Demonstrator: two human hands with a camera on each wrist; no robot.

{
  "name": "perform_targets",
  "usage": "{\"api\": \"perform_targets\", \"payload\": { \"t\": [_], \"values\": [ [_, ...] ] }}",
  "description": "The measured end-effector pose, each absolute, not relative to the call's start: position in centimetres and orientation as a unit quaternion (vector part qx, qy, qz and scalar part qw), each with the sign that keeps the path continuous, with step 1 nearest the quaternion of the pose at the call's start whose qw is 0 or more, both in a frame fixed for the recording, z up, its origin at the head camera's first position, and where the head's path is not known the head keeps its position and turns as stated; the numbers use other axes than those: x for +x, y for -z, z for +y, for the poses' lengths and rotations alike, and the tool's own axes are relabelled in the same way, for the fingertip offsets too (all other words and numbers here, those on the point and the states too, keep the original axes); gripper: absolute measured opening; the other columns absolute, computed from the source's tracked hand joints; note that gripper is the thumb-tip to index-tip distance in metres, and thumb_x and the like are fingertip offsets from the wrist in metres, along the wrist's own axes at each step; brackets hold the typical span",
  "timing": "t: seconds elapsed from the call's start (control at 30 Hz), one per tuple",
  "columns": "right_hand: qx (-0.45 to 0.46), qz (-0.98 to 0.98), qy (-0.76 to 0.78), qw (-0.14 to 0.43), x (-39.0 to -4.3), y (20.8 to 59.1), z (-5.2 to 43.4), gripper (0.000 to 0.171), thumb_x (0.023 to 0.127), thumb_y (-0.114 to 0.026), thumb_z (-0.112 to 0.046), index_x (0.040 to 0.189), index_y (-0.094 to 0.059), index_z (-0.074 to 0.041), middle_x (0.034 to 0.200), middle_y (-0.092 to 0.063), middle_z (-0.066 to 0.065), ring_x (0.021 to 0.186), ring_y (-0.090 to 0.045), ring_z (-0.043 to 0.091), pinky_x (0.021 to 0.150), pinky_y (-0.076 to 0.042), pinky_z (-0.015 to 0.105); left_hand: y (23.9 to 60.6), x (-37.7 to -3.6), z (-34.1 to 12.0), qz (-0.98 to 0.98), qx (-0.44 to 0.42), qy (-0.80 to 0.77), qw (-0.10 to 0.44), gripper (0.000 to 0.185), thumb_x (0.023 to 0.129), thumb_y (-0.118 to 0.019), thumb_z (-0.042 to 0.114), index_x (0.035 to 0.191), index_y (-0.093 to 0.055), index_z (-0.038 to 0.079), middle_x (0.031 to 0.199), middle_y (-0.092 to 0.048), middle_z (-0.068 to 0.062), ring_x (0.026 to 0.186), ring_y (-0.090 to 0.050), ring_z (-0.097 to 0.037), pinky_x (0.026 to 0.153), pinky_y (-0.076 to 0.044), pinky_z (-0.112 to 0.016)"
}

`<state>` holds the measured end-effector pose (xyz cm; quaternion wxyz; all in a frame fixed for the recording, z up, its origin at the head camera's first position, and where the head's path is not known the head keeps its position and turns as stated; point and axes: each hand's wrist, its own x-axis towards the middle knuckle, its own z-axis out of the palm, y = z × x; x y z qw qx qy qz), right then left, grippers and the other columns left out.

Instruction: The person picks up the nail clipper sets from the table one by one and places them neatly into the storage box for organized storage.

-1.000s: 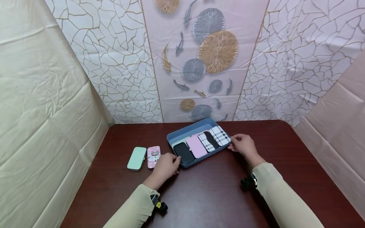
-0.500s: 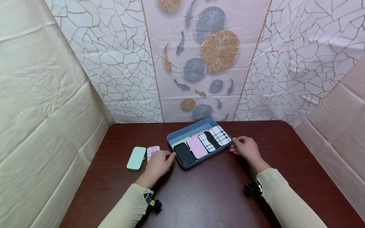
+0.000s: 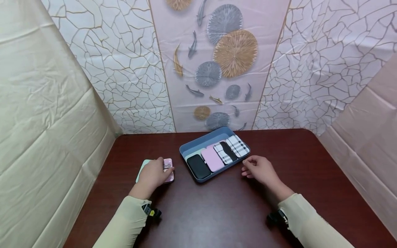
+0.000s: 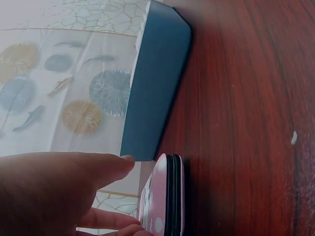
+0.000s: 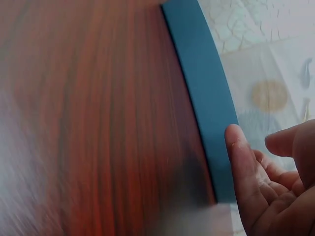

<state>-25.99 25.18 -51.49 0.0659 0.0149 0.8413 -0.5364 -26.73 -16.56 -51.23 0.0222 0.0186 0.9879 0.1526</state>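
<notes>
Two small cases lay on the dark red desk (image 3: pixel 217 210) to the left of a blue tray (image 3: pixel 198 143): a mint-green case (image 3: pixel 140 169), mostly hidden, and beside it a pink dotted case (image 3: pixel 169 169). The left hand (image 3: pixel 152 175) rested over both, its fingers curled down onto the pink dotted case; the left wrist view showed the thumb above that case's edge and fingertips under it, so the hand seemed to be closing on it, though a firm grip could not be confirmed. Inside the tray lay a row of similar cases: black (image 3: pixel 198 166), plain pink (image 3: pixel 212 159), and two plaid ones (image 3: pixel 237 145). Just right of the tray, the right hand (image 3: pixel 258 169) rested near the rim without touching it, fingers loosely bent and holding nothing. The step appeared to be picking up the pink dotted case; the lift would call for a secure pinch across its thin edges.
</notes>
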Motion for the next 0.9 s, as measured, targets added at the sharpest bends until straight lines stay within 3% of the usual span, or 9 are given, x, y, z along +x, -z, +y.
{"api": "perform_targets", "payload": {
  "t": [0.1,0.23,0.57,0.9],
  "values": [
    [0.003,0.837,0.542,0.074,-25.2,51.3,24.4,0.027,0.113,-0.064,-0.014,0.119,-0.066,0.012,0.095,-0.079,0.017,0.081,-0.081,0.027,0.072,-0.066,0.036,51.3,-26.7,-16.4,0.991,0.017,-0.129,0.03,0.074,0.096,-0.08,0.053,0.139,-0.063,-0.006,0.116,-0.07,-0.022,0.094,-0.069,-0.031,0.086,-0.062,-0.051],
    [-0.006,0.833,0.547,0.085,-24.4,51.3,23.5,0.026,0.112,-0.066,-0.014,0.118,-0.067,0.012,0.094,-0.079,0.016,0.082,-0.081,0.028,0.072,-0.066,0.037,51.2,-26.6,-16.2,0.993,0.021,-0.105,0.039,0.085,0.092,-0.083,0.057,0.146,-0.06,-0.004,0.122,-0.062,-0.025,0.095,-0.066,-0.032,0.085,-0.062,-0.052],
    [-0.001,0.828,0.551,0.104,-24.3,52.0,21.0,0.023,0.11,-0.066,-0.011,0.114,-0.07,0.011,0.089,-0.08,0.015,0.078,-0.081,0.028,0.07,-0.066,0.038,51.8,-26.4,-16.0,0.991,0.027,-0.125,0.038,0.07,0.09,-0.089,0.045,0.148,-0.067,0.011,0.121,-0.056,-0.024,0.093,-0.062,-0.032,0.074,-0.059,-0.049],
    [0.058,0.788,0.592,0.157,-26.5,52.6,20.4,0.044,0.117,-0.056,-0.024,0.119,-0.07,0.017,0.094,-0.08,0.022,0.076,-0.081,0.024,0.066,-0.065,0.035,52.2,-26.1,-16.0,0.992,0.029,-0.114,0.042,0.074,0.091,-0.087,0.05,0.154,-0.064,0.019,0.118,-0.061,-0.023,0.1,-0.062,-0.032,0.077,-0.059,-0.051]
  ]
}}
